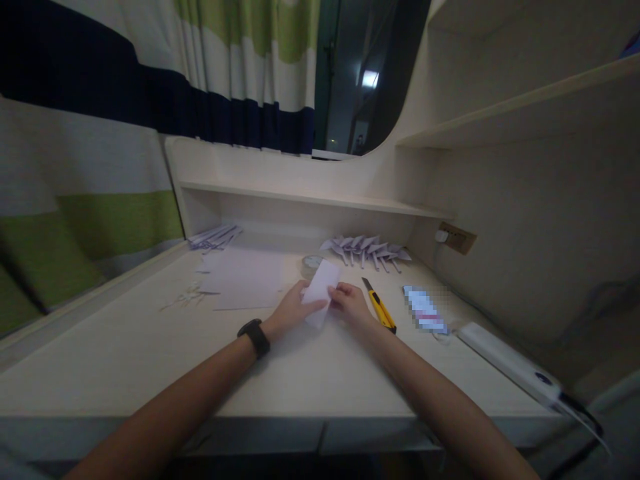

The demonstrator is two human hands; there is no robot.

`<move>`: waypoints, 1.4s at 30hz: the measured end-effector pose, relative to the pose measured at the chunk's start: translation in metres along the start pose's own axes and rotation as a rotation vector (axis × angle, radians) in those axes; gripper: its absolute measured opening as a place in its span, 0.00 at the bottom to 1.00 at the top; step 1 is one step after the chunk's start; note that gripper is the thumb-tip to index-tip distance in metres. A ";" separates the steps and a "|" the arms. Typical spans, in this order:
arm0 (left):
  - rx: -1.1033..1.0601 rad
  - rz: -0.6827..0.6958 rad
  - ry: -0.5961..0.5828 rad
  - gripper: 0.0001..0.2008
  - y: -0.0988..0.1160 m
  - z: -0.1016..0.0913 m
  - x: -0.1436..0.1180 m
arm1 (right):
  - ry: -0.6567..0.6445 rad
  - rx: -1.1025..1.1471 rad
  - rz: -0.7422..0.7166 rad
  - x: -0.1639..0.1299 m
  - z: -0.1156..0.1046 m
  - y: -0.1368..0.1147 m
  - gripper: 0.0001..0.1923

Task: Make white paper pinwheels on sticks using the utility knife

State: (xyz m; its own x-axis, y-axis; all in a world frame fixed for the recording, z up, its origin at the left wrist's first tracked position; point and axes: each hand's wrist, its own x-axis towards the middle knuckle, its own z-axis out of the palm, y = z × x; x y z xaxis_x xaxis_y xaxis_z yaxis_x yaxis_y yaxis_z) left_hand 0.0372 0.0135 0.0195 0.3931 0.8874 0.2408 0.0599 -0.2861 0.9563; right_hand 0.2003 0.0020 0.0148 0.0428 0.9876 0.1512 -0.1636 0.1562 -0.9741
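A folded piece of white paper [323, 280] is held between both hands above the middle of the desk, tilted with its top to the right. My left hand [295, 308] grips its left side, thumb across the front. My right hand [350, 299] pinches its right edge, fingertips together. Just behind the paper lies a roll of clear tape [311, 265], partly hidden by it. To the right of my right hand is a yellow utility knife [380, 305], blade end pointing away. White sheets of paper [245, 277] lie flat to the left.
Folded paper pieces with stems [367, 250] stand in a row at the back right. Rolled paper sticks [215, 237] and small scraps [187, 297] lie left. A phone [425, 310] and a power strip [510, 363] are on the right. A shelf [310, 195] spans the back.
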 end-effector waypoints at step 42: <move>-0.126 -0.072 -0.235 0.19 0.016 -0.043 0.001 | -0.207 0.053 0.157 0.000 -0.027 -0.020 0.18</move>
State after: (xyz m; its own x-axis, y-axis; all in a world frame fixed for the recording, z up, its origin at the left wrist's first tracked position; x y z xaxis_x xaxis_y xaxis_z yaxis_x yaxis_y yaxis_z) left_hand -0.0007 0.0250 0.0425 0.5951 0.7913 0.1406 -0.0131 -0.1653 0.9862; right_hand 0.2306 -0.0020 0.0301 -0.1893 0.9813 0.0352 -0.2043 -0.0043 -0.9789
